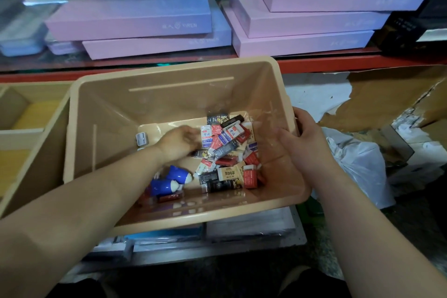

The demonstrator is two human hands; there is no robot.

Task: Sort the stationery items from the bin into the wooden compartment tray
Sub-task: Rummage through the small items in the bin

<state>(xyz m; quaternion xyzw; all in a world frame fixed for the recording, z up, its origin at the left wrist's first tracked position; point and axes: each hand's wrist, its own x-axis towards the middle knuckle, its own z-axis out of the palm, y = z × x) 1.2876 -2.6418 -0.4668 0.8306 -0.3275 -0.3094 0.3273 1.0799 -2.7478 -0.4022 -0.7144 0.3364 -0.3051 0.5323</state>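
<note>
A beige plastic bin (169,94) sits tilted in the middle of the view. Its bottom holds a pile of small wrapped erasers (227,152), two blue and white objects (169,180) and a small grey item (142,139). My left hand (179,141) reaches down into the bin at the left side of the eraser pile; it is blurred, and I cannot tell whether its curled fingers hold anything. My right hand (302,138) grips the bin's right rim, thumb inside the wall. The wooden compartment tray (26,128) stands to the left of the bin.
Pink flat boxes (135,17) are stacked on a red shelf (314,63) behind the bin. A white plastic bag (360,162) and torn cardboard (387,94) lie to the right. Wrapped flat packs (249,225) lie under the bin's near edge.
</note>
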